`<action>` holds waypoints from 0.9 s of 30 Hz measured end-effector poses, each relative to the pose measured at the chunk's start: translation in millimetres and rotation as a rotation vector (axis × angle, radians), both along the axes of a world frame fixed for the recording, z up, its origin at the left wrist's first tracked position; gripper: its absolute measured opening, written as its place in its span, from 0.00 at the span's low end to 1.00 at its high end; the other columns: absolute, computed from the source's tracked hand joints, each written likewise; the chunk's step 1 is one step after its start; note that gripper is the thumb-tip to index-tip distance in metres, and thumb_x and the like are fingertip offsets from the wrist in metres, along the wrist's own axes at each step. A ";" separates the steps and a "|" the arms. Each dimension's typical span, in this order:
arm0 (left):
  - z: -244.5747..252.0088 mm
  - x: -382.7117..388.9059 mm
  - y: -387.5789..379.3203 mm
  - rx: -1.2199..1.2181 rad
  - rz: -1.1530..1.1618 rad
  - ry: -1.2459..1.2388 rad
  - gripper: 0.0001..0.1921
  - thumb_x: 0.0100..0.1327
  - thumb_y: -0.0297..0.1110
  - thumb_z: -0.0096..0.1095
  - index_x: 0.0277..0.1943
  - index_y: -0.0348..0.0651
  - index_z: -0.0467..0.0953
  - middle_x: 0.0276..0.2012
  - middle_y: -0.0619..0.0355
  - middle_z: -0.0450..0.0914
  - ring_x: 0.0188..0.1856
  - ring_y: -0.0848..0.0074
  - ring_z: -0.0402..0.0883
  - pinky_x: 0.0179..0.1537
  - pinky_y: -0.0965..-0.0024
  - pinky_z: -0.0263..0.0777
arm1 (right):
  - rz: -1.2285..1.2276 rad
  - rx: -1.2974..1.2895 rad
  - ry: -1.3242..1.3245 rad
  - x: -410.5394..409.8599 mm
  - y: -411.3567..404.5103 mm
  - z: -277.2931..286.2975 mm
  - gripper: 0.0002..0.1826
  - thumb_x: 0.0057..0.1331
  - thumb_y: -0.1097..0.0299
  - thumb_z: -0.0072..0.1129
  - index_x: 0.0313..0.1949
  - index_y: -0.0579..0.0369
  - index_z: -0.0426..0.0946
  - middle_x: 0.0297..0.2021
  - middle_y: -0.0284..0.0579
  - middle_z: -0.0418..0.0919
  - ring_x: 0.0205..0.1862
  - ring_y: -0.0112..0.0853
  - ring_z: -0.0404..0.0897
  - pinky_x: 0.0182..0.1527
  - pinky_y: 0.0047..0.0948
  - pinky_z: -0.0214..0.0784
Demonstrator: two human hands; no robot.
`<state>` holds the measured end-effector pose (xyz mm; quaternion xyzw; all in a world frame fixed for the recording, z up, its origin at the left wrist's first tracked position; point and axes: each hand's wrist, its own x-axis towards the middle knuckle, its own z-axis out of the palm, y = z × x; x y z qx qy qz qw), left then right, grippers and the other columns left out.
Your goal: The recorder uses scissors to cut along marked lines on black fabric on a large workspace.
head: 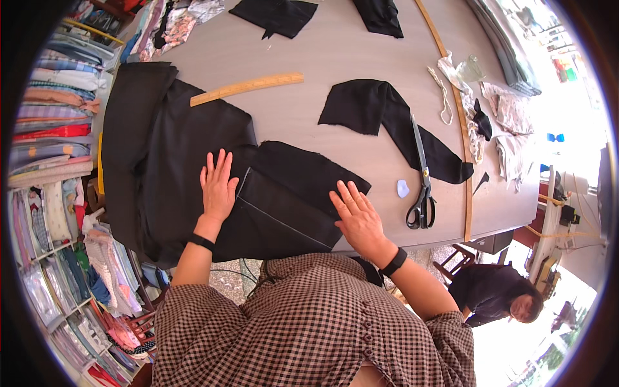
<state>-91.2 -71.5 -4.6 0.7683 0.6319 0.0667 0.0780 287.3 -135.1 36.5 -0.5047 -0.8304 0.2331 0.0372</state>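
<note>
Black fabric (193, 130) lies layered over the left and front of the table, and two pale chalk lines cross its front part. My left hand (218, 186) rests flat on it, fingers spread a little, left of the chalk lines. My right hand (357, 215) lies flat at the right end of the cloth, its fingertips on a folded-over black piece (309, 169). Neither hand holds anything. A wooden ruler (246, 87) overlaps the cloth's far edge. Right of my right hand are a blue piece of tailor's chalk (403, 188) and black-handled fabric shears (424, 179), whose blades lie over a black strip (396, 111).
A long wooden rule (467, 193) runs along the right of the table (290, 53). Beyond it lie floral scraps (515, 145) and a stack of grey fabric (503, 48). More black pieces (280, 17) lie at the far side. Fabric shelves (58, 116) stand left. A person (498, 295) is at lower right.
</note>
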 end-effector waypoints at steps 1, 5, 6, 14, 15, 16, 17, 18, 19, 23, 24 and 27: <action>-5.7 -6.7 4.2 0.001 0.003 0.052 0.31 0.76 0.43 0.46 0.78 0.47 0.55 0.79 0.53 0.53 0.80 0.52 0.46 0.75 0.45 0.42 | 0.003 0.005 0.003 -4.2 2.6 -1.8 0.43 0.62 0.61 0.67 0.75 0.49 0.58 0.77 0.47 0.52 0.78 0.46 0.52 0.76 0.44 0.50; -20.1 -10.5 8.0 0.023 0.039 0.147 0.30 0.77 0.47 0.42 0.78 0.51 0.54 0.80 0.58 0.49 0.81 0.55 0.44 0.75 0.43 0.39 | 0.025 0.023 -0.010 -13.2 6.6 -13.5 0.45 0.61 0.54 0.69 0.75 0.44 0.59 0.77 0.51 0.51 0.79 0.52 0.48 0.76 0.53 0.45; -21.0 -9.4 8.3 0.022 0.044 0.148 0.30 0.77 0.47 0.42 0.78 0.51 0.54 0.80 0.58 0.49 0.81 0.55 0.44 0.75 0.43 0.39 | 0.037 0.011 -0.044 -14.3 7.1 -16.4 0.46 0.60 0.51 0.69 0.75 0.42 0.58 0.78 0.52 0.49 0.79 0.53 0.47 0.76 0.55 0.43; -25.7 -10.6 29.4 0.063 0.111 0.134 0.32 0.74 0.47 0.50 0.78 0.54 0.55 0.79 0.61 0.51 0.80 0.56 0.45 0.74 0.38 0.40 | 0.038 0.026 -0.070 -23.3 25.1 -21.9 0.48 0.59 0.51 0.70 0.76 0.42 0.58 0.78 0.52 0.49 0.79 0.54 0.46 0.75 0.58 0.44; -26.1 -11.6 36.0 0.072 0.123 0.128 0.32 0.74 0.47 0.50 0.77 0.54 0.55 0.79 0.61 0.51 0.80 0.56 0.45 0.74 0.38 0.40 | 0.019 0.038 -0.066 -23.6 30.9 -22.7 0.48 0.58 0.51 0.71 0.76 0.42 0.58 0.78 0.53 0.49 0.78 0.55 0.47 0.75 0.59 0.44; -26.3 -13.3 44.3 0.088 0.126 0.136 0.32 0.74 0.48 0.50 0.77 0.54 0.56 0.79 0.61 0.52 0.80 0.56 0.46 0.74 0.38 0.42 | 0.002 0.052 -0.055 -23.9 37.2 -22.7 0.49 0.57 0.52 0.72 0.75 0.42 0.58 0.77 0.53 0.50 0.78 0.55 0.48 0.75 0.59 0.45; -26.4 -15.1 52.8 0.090 0.133 0.138 0.32 0.74 0.48 0.50 0.77 0.54 0.56 0.79 0.61 0.52 0.80 0.56 0.46 0.74 0.38 0.42 | -0.008 0.058 -0.065 -24.6 44.2 -22.1 0.48 0.57 0.52 0.72 0.75 0.42 0.58 0.77 0.53 0.50 0.78 0.56 0.48 0.75 0.59 0.46; -28.9 -14.1 63.8 0.100 0.130 0.135 0.31 0.75 0.47 0.49 0.78 0.54 0.55 0.79 0.60 0.51 0.80 0.56 0.47 0.74 0.39 0.42 | -0.015 0.064 -0.071 -22.9 51.5 -24.0 0.48 0.58 0.52 0.71 0.75 0.42 0.58 0.77 0.53 0.50 0.78 0.56 0.48 0.74 0.59 0.46; -29.4 -13.2 74.0 0.109 0.130 0.134 0.31 0.75 0.46 0.48 0.78 0.54 0.54 0.80 0.60 0.51 0.80 0.56 0.47 0.74 0.40 0.42 | -0.019 0.070 -0.076 -22.2 59.2 -24.9 0.48 0.58 0.51 0.71 0.75 0.42 0.58 0.77 0.53 0.50 0.78 0.56 0.48 0.74 0.59 0.46; -32.2 -10.6 111.6 0.127 0.129 0.132 0.31 0.76 0.48 0.46 0.78 0.55 0.54 0.80 0.60 0.51 0.80 0.55 0.47 0.74 0.38 0.43 | -0.031 0.095 -0.110 -24.1 89.5 -26.1 0.47 0.60 0.50 0.69 0.76 0.40 0.57 0.77 0.52 0.50 0.78 0.55 0.48 0.75 0.57 0.46; -34.3 -7.8 118.9 0.123 0.135 0.144 0.31 0.76 0.49 0.45 0.78 0.55 0.53 0.80 0.61 0.50 0.80 0.55 0.46 0.74 0.39 0.43 | -0.031 0.088 -0.136 -22.9 96.1 -25.4 0.46 0.61 0.49 0.68 0.76 0.39 0.56 0.77 0.52 0.50 0.78 0.54 0.48 0.75 0.56 0.45; -36.7 -3.2 126.8 0.124 0.139 0.142 0.31 0.76 0.49 0.45 0.78 0.54 0.53 0.80 0.60 0.50 0.80 0.55 0.46 0.74 0.39 0.43 | -0.030 0.090 -0.146 -19.9 109.2 -26.5 0.45 0.62 0.49 0.67 0.76 0.39 0.56 0.78 0.51 0.49 0.78 0.53 0.48 0.76 0.55 0.45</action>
